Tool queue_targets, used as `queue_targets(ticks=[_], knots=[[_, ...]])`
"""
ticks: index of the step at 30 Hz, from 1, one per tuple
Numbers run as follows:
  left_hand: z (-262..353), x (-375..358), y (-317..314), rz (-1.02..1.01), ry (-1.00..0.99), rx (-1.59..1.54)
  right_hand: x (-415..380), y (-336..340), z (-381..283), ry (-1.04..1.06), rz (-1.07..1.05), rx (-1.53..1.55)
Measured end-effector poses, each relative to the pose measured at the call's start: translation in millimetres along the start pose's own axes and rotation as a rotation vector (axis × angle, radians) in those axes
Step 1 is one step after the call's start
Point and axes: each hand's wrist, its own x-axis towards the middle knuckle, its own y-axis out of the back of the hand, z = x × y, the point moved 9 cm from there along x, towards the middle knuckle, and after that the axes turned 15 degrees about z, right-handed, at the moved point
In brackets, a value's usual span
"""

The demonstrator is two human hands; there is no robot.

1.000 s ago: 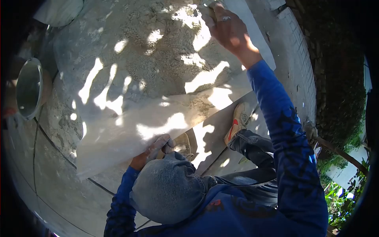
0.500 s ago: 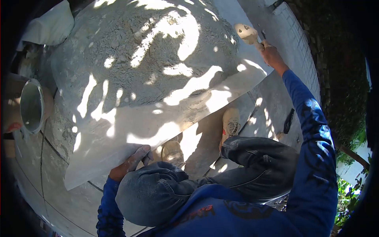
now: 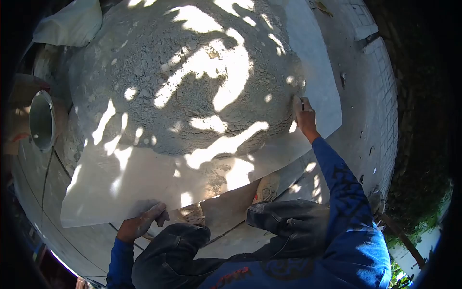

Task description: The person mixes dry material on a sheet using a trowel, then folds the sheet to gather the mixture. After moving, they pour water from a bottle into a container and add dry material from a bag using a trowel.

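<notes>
A broad mound of grey, crumbly mortar-like material (image 3: 192,82) lies on a pale sheet (image 3: 115,188). My right hand (image 3: 306,118) is closed around the handle of a trowel, at the mound's right edge; the blade is mostly hidden against the material. At the sheet's near edge, my left hand (image 3: 144,221) is dusty, with its fingers closed on the sheet edge.
A bucket (image 3: 42,120) stands at the left, and a whitish sack (image 3: 70,21) lies at the upper left. My shoes (image 3: 267,188) are under the sheet's near edge. Paving with a grid pattern (image 3: 385,101) and dark plants are at the right.
My right hand has come down and inward with the trowel, from above the sheet's right side to the mound's edge. The view has shifted, and my left hand still grips the sheet edge.
</notes>
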Motion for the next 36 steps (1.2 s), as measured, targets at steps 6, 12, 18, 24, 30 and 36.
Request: queue_targets(ticks=[6,12,18,24,30,36], knots=[[-11,4,-19,0.121,0.004,-0.116,-23,-61,-58,0.212,-0.176,0.147],[-34,6,-24,0.338,0.098,-0.345,-57,-42,-157,-0.127,-0.308,0.283],[-111,-26,-46,0.508,0.216,-0.58,-67,-19,-204,-0.032,-0.289,0.081],[-95,-142,-72,0.656,0.329,-0.599,-100,-7,-281,0.935,-0.228,-0.375],[-128,-267,-66,0.893,0.385,-0.766,-96,47,-337,0.44,-0.305,-0.187],[-188,-412,-127,1.055,0.561,-0.769,-106,110,-381,0.793,-0.191,-0.315]])
